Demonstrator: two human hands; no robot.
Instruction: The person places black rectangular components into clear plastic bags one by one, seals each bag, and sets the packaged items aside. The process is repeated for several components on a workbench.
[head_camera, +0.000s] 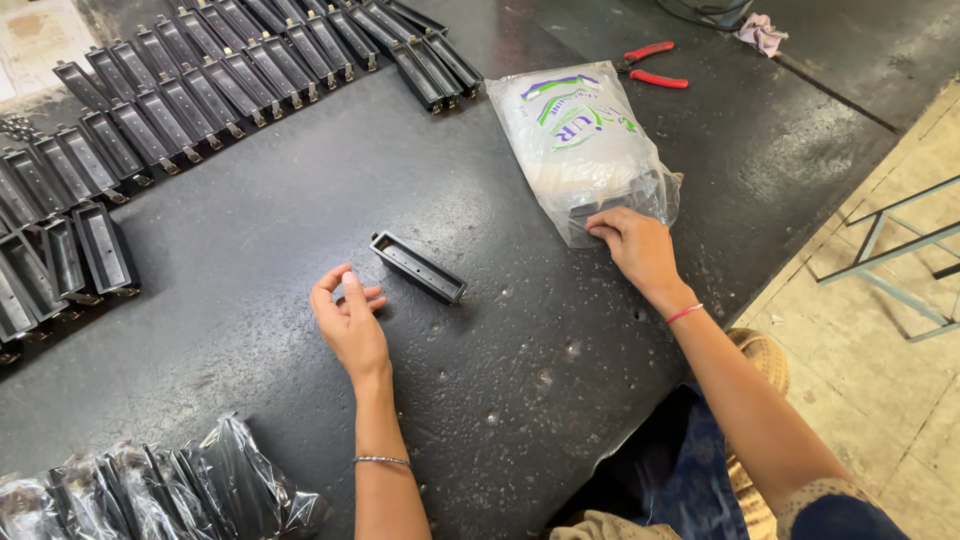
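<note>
A long black metal channel part (417, 267) lies alone near the middle of the dark worktable (300, 200). My left hand (347, 318) rests just to its left, palm up, fingers loosely curled and holding nothing. My right hand (636, 246) lies on the near edge of a white printed plastic bag (585, 140), fingertips pressing the clear bottom end of it. The bag sits to the right of the loose part.
Rows of identical black channel parts (200, 90) line the far and left side of the table. Several parts wrapped in clear plastic (160, 490) lie at the near left. Red-handled pliers (655, 65) lie behind the bag. A metal frame (890, 250) stands on the floor at right.
</note>
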